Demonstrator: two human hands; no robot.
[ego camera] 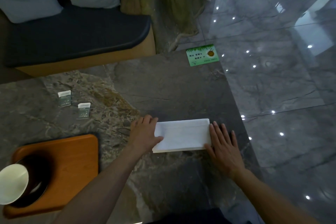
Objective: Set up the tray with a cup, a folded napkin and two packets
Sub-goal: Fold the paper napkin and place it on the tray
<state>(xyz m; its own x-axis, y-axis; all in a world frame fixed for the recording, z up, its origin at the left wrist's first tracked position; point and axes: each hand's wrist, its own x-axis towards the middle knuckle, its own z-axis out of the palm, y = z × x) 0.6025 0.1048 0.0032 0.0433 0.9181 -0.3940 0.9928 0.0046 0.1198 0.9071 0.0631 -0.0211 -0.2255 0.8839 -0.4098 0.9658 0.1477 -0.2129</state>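
Observation:
A white napkin, folded into a long rectangle, lies flat on the stone table. My left hand rests on its left end with the thumb lying over the paper. My right hand lies flat with straight fingers against its right end. An orange wooden tray sits at the lower left, and a white paper cup stands on it over a dark round saucer. Two small green-and-white packets lie on the table beyond the tray.
A green printed card lies at the table's far right corner. A bench with a dark seat cushion and pale pillows stands behind the table. Glossy grey floor tiles run along the table's right edge.

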